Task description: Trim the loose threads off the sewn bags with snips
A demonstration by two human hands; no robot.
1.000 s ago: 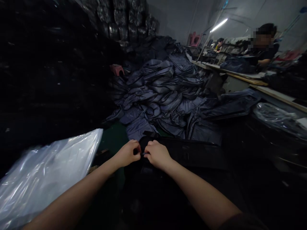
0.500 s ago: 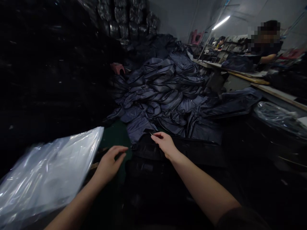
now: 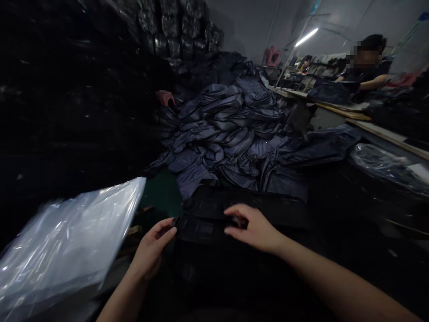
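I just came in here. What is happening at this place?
A person works with both hands on a folded black garment. The right hand rests on it, and the left hand is at its edge, near a clear plastic bag. Behind lies a heap of dark blue garments; a co-worker sits at a table.

A folded black fabric piece (image 3: 214, 208) lies flat, its surface dark and creased.

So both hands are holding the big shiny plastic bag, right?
No, in the head view the left hand and right hand are not holding the plastic bag; they are at the black fabric piece.
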